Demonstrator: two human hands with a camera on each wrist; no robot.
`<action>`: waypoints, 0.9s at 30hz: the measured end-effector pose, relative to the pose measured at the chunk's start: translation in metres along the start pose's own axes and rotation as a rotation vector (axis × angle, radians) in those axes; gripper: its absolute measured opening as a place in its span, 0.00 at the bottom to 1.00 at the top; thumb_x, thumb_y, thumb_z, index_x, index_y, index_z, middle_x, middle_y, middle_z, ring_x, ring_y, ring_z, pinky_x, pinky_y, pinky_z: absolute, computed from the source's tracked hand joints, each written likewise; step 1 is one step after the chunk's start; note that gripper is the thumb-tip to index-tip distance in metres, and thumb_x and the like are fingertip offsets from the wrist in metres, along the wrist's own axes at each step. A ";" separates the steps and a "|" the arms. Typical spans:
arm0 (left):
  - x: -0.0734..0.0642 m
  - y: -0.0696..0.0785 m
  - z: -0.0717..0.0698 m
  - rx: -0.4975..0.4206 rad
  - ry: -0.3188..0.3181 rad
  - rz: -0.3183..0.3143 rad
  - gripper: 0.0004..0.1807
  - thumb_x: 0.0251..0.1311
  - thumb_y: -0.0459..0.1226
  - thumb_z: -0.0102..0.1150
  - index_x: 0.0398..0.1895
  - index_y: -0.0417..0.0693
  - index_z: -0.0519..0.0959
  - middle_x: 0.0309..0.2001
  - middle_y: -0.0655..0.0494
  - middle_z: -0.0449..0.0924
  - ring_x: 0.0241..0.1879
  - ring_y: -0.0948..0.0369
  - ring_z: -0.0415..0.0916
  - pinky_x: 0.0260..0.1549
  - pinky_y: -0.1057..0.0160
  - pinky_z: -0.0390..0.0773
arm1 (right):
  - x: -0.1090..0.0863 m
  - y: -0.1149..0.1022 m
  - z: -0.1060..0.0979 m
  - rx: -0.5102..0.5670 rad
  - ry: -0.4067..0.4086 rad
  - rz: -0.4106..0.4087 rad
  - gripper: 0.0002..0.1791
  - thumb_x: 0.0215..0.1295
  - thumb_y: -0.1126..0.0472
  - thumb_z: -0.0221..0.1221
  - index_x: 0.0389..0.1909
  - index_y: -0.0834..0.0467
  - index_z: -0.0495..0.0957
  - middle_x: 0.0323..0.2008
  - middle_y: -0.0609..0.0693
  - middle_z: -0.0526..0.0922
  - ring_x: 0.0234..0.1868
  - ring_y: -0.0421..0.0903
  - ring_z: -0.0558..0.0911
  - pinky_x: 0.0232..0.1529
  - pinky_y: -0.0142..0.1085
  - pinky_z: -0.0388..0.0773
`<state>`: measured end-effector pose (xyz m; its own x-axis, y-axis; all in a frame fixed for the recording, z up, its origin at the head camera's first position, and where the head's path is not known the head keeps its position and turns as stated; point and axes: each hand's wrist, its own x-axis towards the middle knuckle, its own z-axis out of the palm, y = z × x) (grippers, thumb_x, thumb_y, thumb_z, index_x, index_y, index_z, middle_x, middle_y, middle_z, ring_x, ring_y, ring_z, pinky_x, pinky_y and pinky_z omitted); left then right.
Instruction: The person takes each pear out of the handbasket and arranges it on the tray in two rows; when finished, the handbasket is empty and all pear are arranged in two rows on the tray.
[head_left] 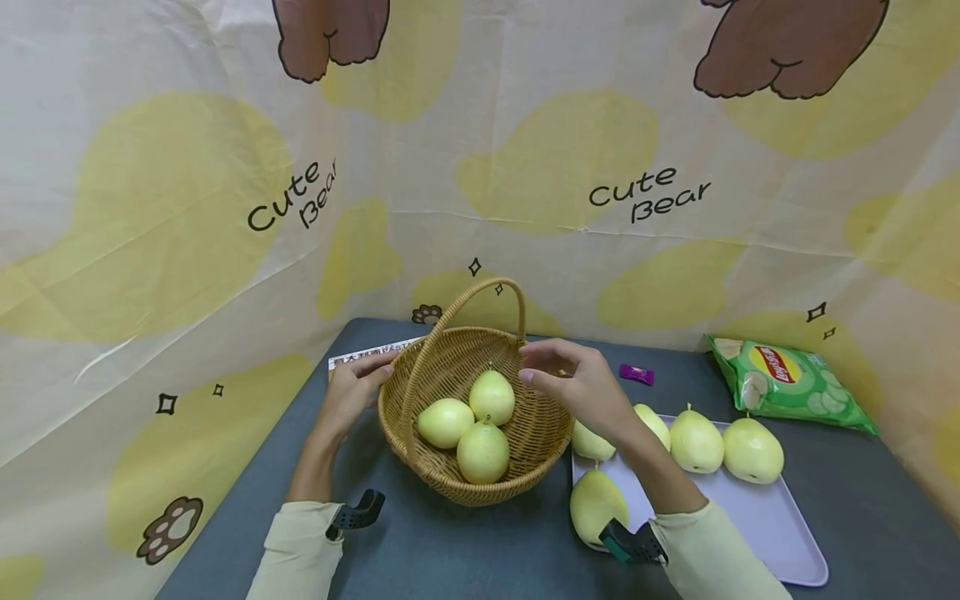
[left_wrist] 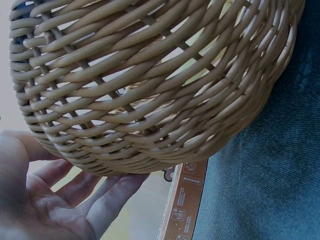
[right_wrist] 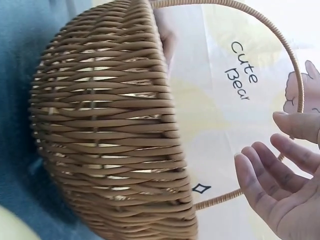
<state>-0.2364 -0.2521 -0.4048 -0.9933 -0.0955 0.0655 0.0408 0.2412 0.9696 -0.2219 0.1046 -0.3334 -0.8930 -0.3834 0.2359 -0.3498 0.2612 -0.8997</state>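
A wicker basket (head_left: pixel 547 442) with a tall arched handle (head_left: pixel 517 308) stands on the table, holding three pale green-yellow pears (head_left: pixel 483 452). My left hand (head_left: pixel 352 392) is at the basket's left side, fingertips right at the rim. In the left wrist view, its loosely extended fingers (left_wrist: pixel 117 197) pass behind the woven wall (left_wrist: pixel 125 100). My right hand (head_left: pixel 577 383) hovers by the right rim near the foot of the handle. In the right wrist view, that hand (right_wrist: pixel 285 185) has relaxed, spread fingers with nothing between them, and the handle passes behind it.
Beneath my right forearm lies a lilac tray (head_left: pixel 787 533) with several more pears (head_left: pixel 696 442). A green chip bag (head_left: pixel 798 383) rests at the back right, and a small purple packet (head_left: pixel 637 374) lies behind the tray. Behind the left hand is a flat printed item (head_left: pixel 375 350). A patterned cloth (head_left: pixel 525 167) hangs behind the table.
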 end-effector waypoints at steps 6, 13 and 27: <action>0.000 0.001 -0.001 -0.009 -0.013 0.011 0.21 0.78 0.35 0.56 0.69 0.38 0.79 0.67 0.36 0.78 0.58 0.48 0.82 0.43 0.62 0.89 | 0.017 -0.005 0.001 0.008 -0.012 -0.010 0.20 0.71 0.57 0.70 0.60 0.57 0.84 0.50 0.55 0.88 0.47 0.53 0.87 0.46 0.39 0.89; 0.001 0.000 0.000 -0.002 -0.005 0.006 0.21 0.78 0.35 0.56 0.69 0.39 0.79 0.67 0.38 0.78 0.60 0.46 0.81 0.45 0.60 0.89 | 0.038 -0.010 0.006 0.009 -0.039 0.013 0.19 0.73 0.58 0.68 0.61 0.59 0.83 0.51 0.57 0.88 0.50 0.55 0.87 0.46 0.43 0.89; -0.001 -0.001 -0.001 -0.008 -0.011 0.001 0.21 0.78 0.36 0.57 0.69 0.40 0.80 0.67 0.38 0.79 0.58 0.49 0.82 0.46 0.59 0.89 | 0.074 -0.013 0.010 0.056 -0.084 0.143 0.18 0.73 0.61 0.66 0.61 0.60 0.82 0.53 0.61 0.87 0.50 0.53 0.86 0.48 0.46 0.89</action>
<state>-0.2355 -0.2532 -0.4054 -0.9944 -0.0845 0.0637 0.0423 0.2340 0.9713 -0.2805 0.0640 -0.3080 -0.9047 -0.4195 0.0746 -0.2028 0.2700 -0.9413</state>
